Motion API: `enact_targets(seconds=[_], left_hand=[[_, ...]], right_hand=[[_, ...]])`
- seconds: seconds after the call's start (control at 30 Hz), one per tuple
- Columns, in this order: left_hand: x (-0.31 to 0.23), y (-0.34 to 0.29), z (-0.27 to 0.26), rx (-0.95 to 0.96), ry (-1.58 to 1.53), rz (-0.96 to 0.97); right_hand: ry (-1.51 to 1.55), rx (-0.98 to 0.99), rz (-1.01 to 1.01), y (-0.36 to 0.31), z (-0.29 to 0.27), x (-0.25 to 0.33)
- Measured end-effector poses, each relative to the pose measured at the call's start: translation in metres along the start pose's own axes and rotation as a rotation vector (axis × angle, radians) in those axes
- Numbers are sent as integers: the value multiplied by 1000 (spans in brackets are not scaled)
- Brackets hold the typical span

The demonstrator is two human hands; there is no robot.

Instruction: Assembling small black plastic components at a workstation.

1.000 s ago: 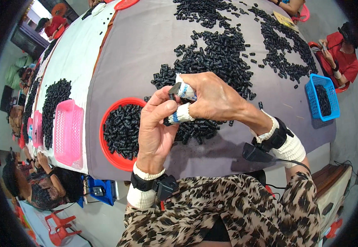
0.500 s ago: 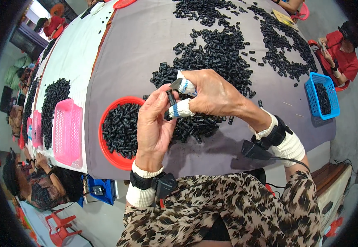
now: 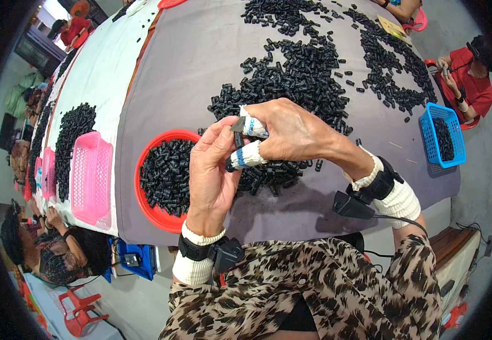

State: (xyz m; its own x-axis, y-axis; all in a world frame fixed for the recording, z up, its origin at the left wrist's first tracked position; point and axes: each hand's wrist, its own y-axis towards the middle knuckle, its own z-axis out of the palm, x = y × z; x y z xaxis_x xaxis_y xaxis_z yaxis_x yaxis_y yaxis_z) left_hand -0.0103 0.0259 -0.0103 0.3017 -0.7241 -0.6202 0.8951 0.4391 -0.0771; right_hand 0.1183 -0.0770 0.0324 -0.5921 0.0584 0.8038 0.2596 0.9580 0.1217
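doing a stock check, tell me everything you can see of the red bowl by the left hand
The bowl is round, red, smooth-rimmed and plastic-looking. It stands upright on the grey cloth, holding many small black parts. The left hand hides some of its right side; whether they touch is unclear.

Under the fingers [image 3: 219, 143] spreads a grey-covered table [image 3: 172, 85]; left of them stands a white-covered table [image 3: 107, 71]. Far beyond them to the upper left, bright light fills an opening [image 3: 48, 17] beside dark panels [image 3: 35, 52]. Grey floor [image 3: 478, 178] shows well right of them; a red seat [image 3: 78, 307] stands to their lower left.
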Motion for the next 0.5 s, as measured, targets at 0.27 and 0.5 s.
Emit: enact_targets(seconds=[0.27, 0.5], left_hand=[[1, -1, 4, -19, 16, 15], [2, 0, 1, 14, 14, 20]], right_hand=[[-39, 19, 37, 0, -2, 0], [4, 9, -14, -2, -1, -2]])
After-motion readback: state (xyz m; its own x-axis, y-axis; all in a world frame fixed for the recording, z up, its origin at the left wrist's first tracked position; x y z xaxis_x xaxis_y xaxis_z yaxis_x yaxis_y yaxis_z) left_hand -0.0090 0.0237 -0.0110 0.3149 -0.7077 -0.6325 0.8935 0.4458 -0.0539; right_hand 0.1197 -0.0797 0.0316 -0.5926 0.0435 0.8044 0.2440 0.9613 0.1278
